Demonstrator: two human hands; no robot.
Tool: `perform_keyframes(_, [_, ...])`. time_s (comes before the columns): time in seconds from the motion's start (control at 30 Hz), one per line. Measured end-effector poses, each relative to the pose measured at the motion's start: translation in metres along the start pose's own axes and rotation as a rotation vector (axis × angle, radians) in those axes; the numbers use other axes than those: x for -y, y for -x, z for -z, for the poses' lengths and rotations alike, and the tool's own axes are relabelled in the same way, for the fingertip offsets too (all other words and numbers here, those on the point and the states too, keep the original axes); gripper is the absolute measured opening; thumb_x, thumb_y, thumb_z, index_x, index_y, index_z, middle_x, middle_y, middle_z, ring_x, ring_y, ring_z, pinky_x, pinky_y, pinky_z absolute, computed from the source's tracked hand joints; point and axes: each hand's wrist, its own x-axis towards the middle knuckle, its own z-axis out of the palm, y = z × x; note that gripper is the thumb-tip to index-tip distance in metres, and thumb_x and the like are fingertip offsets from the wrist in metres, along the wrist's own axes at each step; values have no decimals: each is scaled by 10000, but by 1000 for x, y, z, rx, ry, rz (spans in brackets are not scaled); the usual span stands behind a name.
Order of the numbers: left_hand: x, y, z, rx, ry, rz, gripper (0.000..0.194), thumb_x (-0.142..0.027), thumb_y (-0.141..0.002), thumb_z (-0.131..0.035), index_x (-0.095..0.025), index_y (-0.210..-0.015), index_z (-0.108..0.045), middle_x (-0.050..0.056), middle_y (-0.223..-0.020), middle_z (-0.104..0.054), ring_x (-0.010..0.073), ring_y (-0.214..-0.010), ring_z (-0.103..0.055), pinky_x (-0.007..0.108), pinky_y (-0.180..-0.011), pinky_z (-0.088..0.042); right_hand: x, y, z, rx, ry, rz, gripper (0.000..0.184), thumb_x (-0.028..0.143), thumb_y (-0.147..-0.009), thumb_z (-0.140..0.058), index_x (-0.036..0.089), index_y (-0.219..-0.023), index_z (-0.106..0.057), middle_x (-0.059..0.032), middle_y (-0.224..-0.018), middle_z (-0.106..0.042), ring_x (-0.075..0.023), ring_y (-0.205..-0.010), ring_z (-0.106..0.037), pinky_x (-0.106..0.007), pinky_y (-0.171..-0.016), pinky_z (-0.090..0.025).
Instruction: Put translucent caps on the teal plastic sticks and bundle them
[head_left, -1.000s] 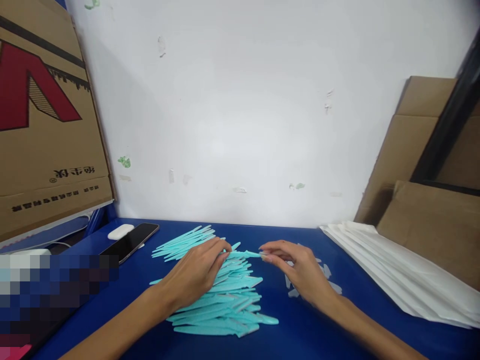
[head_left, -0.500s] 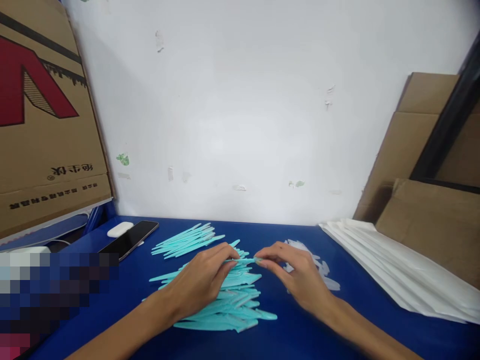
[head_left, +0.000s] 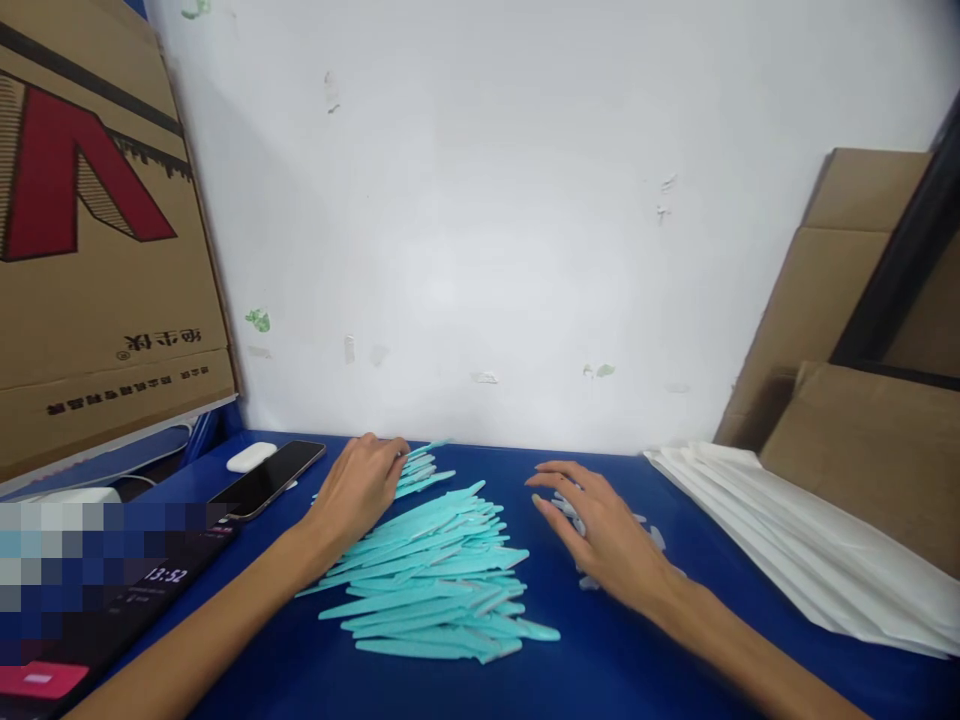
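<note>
The large pile of turquoise sticks (head_left: 442, 585), slim and tapered, lies on the blue worktop (head_left: 592, 675). Beyond this pile, toward its left, the left hand (head_left: 360, 490) is over a smaller pile (head_left: 426, 478); its fingers are bent close together, and I cannot tell whether they grip a stick. Right of the large pile, the right hand (head_left: 611, 535) has its thumb and fingers apart, above translucent pieces (head_left: 657, 538). Between that pile and these pieces shows a strip of blue surface. Left of the pile, a screen (head_left: 169, 573) reads "13:52"; farther left, a cardboard carton (head_left: 112, 300) carries inverted characters.
</note>
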Motion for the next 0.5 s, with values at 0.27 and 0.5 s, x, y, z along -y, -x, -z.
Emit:
perform_keyframes(0.27, [14, -3, -15, 134, 1, -8, 251, -133, -957, -472, -124, -1045, -707, 163, -996, -708, 340, -952, -648, 403, -790, -448, -23, 1, -9, 140, 250, -37, 299, 250, -1025, -446, 220, -1206, -682, -91, -1216, -726, -309, -1242, -605, -594, -1101, -376])
perform_keyframes(0.5, [-6, 5, -13, 272, 220, -184, 224, -295, -988, -525, -251, -1008, -744, 43, -1047, -720, 220, -975, -665, 290, -816, -490, -26, 2, -11, 307, 266, -103, 296, 211, -1023, -449, 228, -1107, -732, -68, -1075, -774, -293, -1151, -660, -590, -1120, -320])
